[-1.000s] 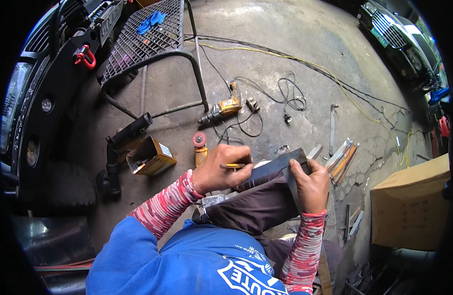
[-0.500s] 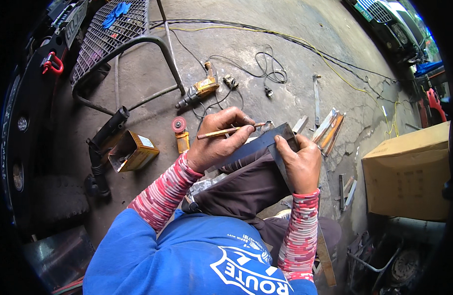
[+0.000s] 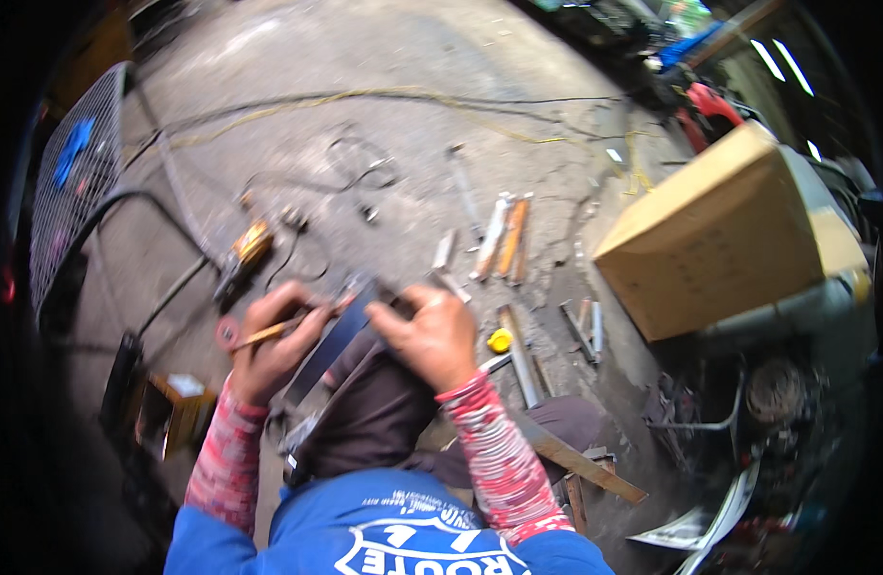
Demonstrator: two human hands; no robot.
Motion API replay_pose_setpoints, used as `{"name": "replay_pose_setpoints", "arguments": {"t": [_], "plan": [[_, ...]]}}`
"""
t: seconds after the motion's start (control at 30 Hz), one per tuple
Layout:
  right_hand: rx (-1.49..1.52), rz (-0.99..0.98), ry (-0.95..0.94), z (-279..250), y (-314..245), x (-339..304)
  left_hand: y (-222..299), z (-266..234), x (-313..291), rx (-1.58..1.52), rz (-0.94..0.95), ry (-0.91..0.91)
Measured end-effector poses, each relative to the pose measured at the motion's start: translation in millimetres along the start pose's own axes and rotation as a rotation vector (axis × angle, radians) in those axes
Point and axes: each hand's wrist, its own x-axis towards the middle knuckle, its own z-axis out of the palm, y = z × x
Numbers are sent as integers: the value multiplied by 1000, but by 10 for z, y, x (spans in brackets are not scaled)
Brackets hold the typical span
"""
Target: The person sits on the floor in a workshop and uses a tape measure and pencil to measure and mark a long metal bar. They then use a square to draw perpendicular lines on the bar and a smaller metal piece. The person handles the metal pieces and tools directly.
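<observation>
My left hand (image 3: 280, 340) is closed around a pencil (image 3: 267, 335), whose tip end points toward the far end of a dark flat metal bar (image 3: 328, 347). The bar slants up from my bent knee to between my two hands. With thumb on top and fingers beneath, my right hand (image 3: 430, 335) grips the bar near its far end. Blur hides whether the pencil touches the metal, and whether a second metal piece is under the right thumb.
An orange power drill (image 3: 250, 251) and a red grinder disc (image 3: 228, 333) lie left. Several metal strips (image 3: 510, 240) and a round yellow object (image 3: 500, 340) lie beyond my right hand. A cardboard box (image 3: 719, 240) stands right; a mesh chair (image 3: 68, 220) stands far left.
The view has swung to the right, so the floor things sit farther left. The thin plate that ran down from my right thumb no longer shows. Both hands keep their holds.
</observation>
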Motion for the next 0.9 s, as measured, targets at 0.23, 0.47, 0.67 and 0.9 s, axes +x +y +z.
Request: {"name": "replay_pose_setpoints", "arguments": {"t": [0.23,0.47,0.67,0.9], "plan": [[-2,64,-16,-39,-61,1,-1,-93,-211,-3,-158,-41],[54,12,45,5,-25,-27,-35,294,-178,-111,-159,-140],[-36,-140,276,-80,57,-201,91,450,-72,-161,-171,-30],[-412,52,88,-699,649,-1449,56,475,4,-65,-126,29]]}}
